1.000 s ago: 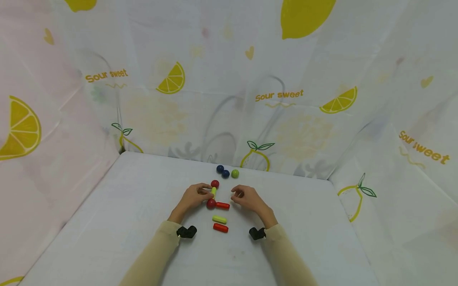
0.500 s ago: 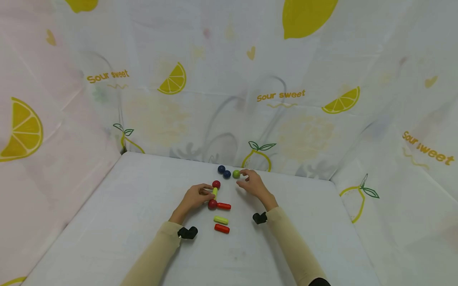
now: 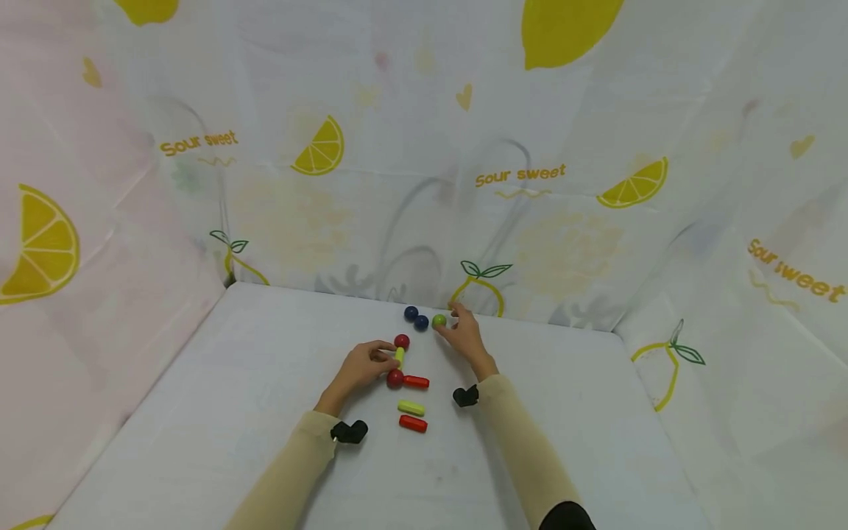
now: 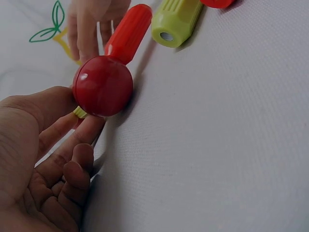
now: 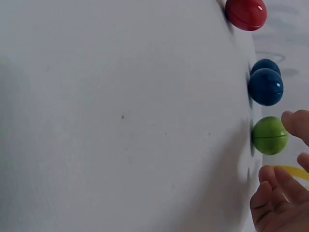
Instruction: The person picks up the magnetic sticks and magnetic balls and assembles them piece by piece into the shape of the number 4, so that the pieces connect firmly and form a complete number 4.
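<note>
My left hand (image 3: 361,366) pinches a short yellow-green toy rod (image 3: 400,356) between thumb and fingers. One red ball (image 3: 402,341) sits at the rod's far end, and another red ball (image 3: 395,379) at its near end. From the near ball a red rod (image 3: 417,382) points right. In the left wrist view this red ball (image 4: 103,87) hides most of the held rod. My right hand (image 3: 466,337) is at a green ball (image 3: 439,321), farther back. The right wrist view has the thumb right by the green ball (image 5: 269,137), the other fingers spread apart from it.
Two dark blue balls (image 3: 421,323) lie left of the green one, near the table's back edge. Closer to me are a loose yellow-green rod (image 3: 411,408) and a loose red rod (image 3: 414,423). Lemon-printed cloth (image 3: 397,221) walls the white table (image 3: 563,434).
My right hand has moved back from beside the joined pieces to the green ball, its thumb coming close to it. My left hand has stayed on the yellow-green rod.
</note>
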### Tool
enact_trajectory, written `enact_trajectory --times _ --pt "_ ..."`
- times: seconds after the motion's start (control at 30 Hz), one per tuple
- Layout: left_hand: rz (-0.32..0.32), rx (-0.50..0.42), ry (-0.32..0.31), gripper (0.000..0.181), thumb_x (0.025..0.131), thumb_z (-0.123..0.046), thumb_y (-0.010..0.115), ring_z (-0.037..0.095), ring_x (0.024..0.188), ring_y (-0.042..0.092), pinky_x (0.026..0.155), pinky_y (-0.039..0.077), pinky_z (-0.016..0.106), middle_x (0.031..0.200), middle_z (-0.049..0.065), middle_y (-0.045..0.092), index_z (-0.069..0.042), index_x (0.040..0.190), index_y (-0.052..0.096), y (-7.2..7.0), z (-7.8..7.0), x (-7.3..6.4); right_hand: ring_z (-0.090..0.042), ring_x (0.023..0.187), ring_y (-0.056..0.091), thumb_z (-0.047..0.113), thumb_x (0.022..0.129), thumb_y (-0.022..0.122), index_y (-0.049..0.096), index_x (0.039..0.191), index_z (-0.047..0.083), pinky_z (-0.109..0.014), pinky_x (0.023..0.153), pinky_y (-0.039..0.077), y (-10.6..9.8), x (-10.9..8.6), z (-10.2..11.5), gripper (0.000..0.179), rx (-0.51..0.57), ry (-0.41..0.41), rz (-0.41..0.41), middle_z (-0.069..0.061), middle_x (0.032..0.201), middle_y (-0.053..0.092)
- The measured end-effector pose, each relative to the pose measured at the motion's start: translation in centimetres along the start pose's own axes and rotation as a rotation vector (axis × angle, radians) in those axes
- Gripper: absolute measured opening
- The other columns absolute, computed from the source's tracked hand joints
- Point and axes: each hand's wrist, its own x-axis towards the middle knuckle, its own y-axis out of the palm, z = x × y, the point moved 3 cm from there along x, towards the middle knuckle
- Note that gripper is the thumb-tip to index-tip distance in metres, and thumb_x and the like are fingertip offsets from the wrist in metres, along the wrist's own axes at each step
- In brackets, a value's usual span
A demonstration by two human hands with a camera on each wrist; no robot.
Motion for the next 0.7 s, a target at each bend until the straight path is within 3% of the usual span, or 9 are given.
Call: enact_trajectory --times 0.4,0.7 --pt "-0.002 0.006 0.000 0.037 0.090 -0.026 0.080 0.020 0.095 0.070 0.084 0.057 0.038 0.103 0.008 0.078 -0.010 0.122 0.073 -0.1 -0.1 -0.1 -0.032 0.105 0.064 0.015 0.098 0.068 0.062 0.129 0.000 -0.047 0.094 0.053 1.2 0.0 -0.2 0.035 0.016 0.006 -0.046 -0.022 0.119 0.068" --pt "0.000 -0.010 -0.001 0.037 0.090 -0.026 0.080 0.019 0.090 0.070 0.075 0.057 0.033 0.105 0.010 0.078 -0.008 0.122 0.072 -0.1 0.2 0.1 -0.032 0.104 0.065 0.016 0.098 0.069 0.065 0.126 0.000 -0.047 0.094 0.053 1.1 -0.6 -0.5 0.033 0.010 0.004 -0.050 -0.021 0.118 0.070"
